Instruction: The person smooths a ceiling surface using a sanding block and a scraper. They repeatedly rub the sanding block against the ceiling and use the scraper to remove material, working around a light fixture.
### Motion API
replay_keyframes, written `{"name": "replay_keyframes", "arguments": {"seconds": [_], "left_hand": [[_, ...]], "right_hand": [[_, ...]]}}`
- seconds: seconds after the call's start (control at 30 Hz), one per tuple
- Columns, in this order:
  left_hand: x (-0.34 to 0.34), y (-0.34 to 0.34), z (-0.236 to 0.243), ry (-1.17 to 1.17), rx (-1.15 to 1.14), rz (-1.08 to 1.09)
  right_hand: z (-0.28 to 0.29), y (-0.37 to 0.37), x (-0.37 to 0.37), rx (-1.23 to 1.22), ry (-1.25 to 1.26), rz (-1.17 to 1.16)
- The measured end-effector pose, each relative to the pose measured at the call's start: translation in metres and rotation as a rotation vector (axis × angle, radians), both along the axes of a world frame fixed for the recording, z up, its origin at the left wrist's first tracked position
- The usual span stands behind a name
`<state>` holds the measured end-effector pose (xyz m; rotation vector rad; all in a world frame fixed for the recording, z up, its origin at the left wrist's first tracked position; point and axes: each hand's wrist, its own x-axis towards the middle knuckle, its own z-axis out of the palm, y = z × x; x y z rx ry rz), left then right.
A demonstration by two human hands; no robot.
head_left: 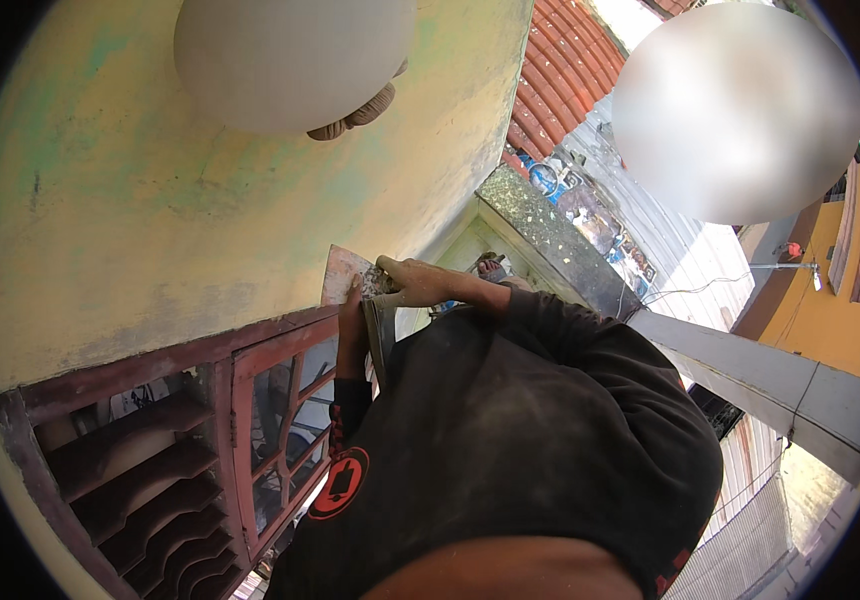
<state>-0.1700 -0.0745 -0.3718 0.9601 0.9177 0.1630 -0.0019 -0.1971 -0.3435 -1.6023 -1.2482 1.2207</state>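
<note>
My left hand (354, 298) is closed on a flat, pale pinkish scraper blade (341, 273), its thumb pressed against the face. Grey, putty-like smears cover the side of the blade close to my right hand (412, 283). That hand, dusty at the thumb, is curled at the smeared edge; what its fingers grip is hidden. Both hands are together in front of my chest, beside the yellow wall (240, 230). Just below them a narrow grey metal-looking edge (380, 335) shows, its kind unclear.
A dark red window frame (235, 400) with louvre slats (140, 445) is below the wall at left. A speckled ledge (550, 225) and a grey beam (760, 370) run on the right. Beyond are red roof tiles (565, 70) and thin wires. Blurred discs hide two areas.
</note>
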Motion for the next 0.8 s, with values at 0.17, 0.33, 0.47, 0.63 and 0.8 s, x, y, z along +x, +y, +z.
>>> {"name": "replay_keyframes", "arguments": {"seconds": [0.17,0.33,0.47,0.63,0.8], "left_hand": [[-0.019,-0.008,0.001,-0.004,0.057,0.475],[-0.033,0.006,-0.054,-0.095,0.482,0.929],[-0.004,-0.014,-0.012,-0.082,0.516,1.063],[-0.009,-0.023,-0.055,0.083,0.753,1.006],[0.002,-0.034,-0.030,-0.056,0.537,1.061]], "right_hand": [[0.000,-0.012,0.004,0.137,-0.023,-0.228],[0.044,-0.036,-0.008,0.153,0.318,-0.103],[0.057,-0.033,-0.016,0.125,0.356,-0.053],[0.018,-0.029,-0.007,0.098,0.823,-0.042],[0.012,-0.038,-0.004,-0.140,0.725,-0.130]]}}
